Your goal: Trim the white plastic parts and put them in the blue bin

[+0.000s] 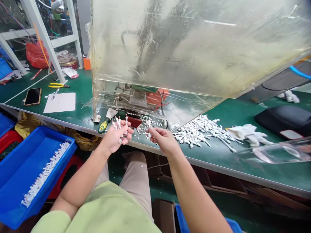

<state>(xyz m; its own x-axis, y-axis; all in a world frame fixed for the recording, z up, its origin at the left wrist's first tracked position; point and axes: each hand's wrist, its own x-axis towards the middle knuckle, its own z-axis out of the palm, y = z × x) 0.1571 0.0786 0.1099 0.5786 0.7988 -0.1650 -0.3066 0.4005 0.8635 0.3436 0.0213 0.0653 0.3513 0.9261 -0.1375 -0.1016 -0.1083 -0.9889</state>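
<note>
My left hand [116, 137] is closed around several slim white pieces [126, 123] with reddish tips, which stick up between the fingers. To its right, my right hand [159, 137] pinches one small white piece [149, 124] between thumb and fingers. A dark red block [133, 122] sits at the bench edge between the hands, under a cloudy plastic shield [170, 48]. Small white bits lie scattered behind my right hand. A large heap of white pieces [196, 131] spreads over the green bench to the right of that hand.
A blue tray [19, 161] at lower left holds a row of white pieces. On the bench are a scraper [107, 121], a phone [33, 96], paper [60, 103], yellow-handled pliers [58, 85], a white glove [250, 134] and a black case [284, 119].
</note>
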